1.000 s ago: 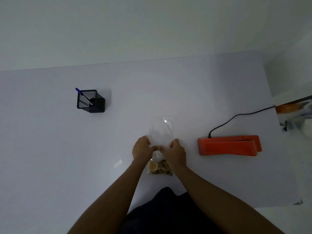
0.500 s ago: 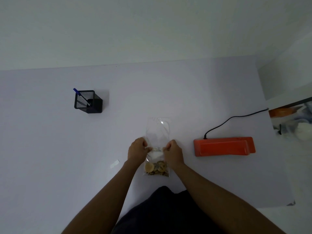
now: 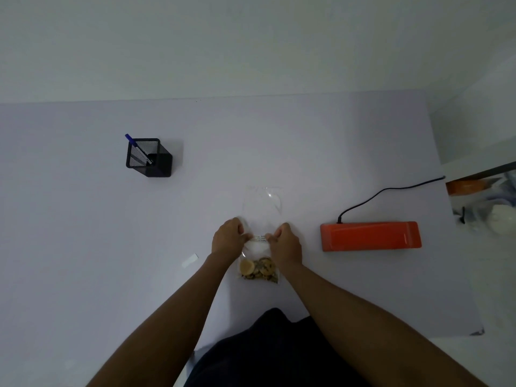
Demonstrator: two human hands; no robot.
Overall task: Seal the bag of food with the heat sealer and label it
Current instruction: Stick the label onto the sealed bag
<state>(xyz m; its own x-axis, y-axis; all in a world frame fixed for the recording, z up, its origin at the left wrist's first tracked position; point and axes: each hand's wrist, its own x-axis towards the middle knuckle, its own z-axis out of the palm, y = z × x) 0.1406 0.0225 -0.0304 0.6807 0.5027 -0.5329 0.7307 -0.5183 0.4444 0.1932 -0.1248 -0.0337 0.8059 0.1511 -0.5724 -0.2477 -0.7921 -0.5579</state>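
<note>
A clear plastic bag [image 3: 262,205] lies flat on the pale table [image 3: 83,247], its food [image 3: 258,269] of round biscuits and bits gathered at the near end. Across the bag's middle sits a small white label [image 3: 258,238] with writing. My left hand [image 3: 227,238] pinches the label's left end and my right hand [image 3: 284,243] pinches its right end, both resting on the bag. The orange heat sealer [image 3: 370,236] lies closed to the right of my hands, its black cord running off to the right.
A black mesh pen holder [image 3: 148,159] with a blue pen [image 3: 131,139] stands at the back left. A small white paper strip [image 3: 190,260] lies left of my left forearm. Cluttered items sit beyond the table's right edge [image 3: 446,219].
My hands have drawn slightly apart along the bag, and the white label now shows between them. The bag's food end is more exposed than a second ago.
</note>
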